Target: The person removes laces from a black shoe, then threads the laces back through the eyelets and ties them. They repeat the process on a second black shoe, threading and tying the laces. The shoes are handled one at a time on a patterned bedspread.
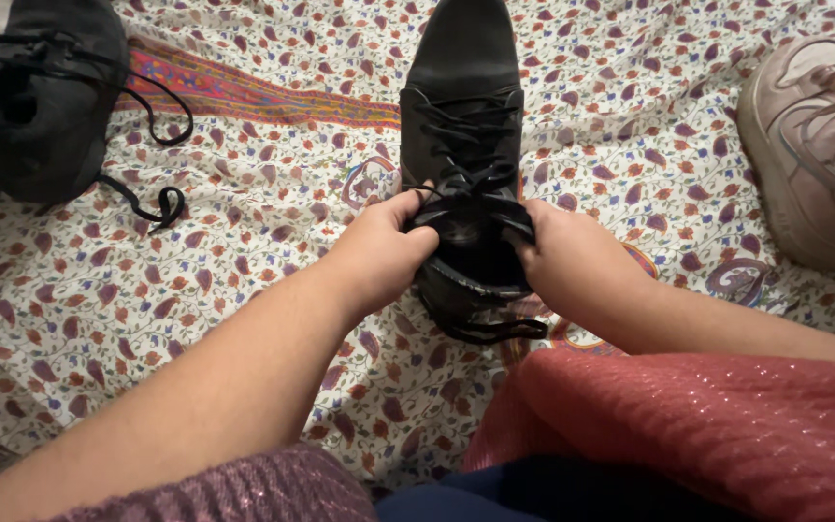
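The black shoe (463, 145) lies on the bed sheet (273, 251) straight ahead of the person, its long axis running away from the body: toe at the top of the view, heel opening nearest the hands. It sits upright on its sole, close to square with the person's midline, so neither hand has the shorter reach; both meet it at the collar, one on each side.

The laces (466, 184) cross the tongue in loose rows and gather at the top eyelets, just where the hands come in. The left hand (384, 251) grips from the left side, its fingers (417, 215) closed on a strand of lace at the edge of the opening. The right hand (567, 256) mirrors it on the right side, fingers curled shut on the lace and collar there; the fingertips themselves are tucked out of sight behind the shoe's rim. A loose lace end (495, 332) trails under the heel towards the person.

Outward from there, a second black shoe (36, 106) lies well apart at the upper left, with its own lace spilled across the sheet. A pale pink trainer (814, 145) rests at the right edge, also well apart. A red cloth (707, 425) covers the person's lap below the right forearm.
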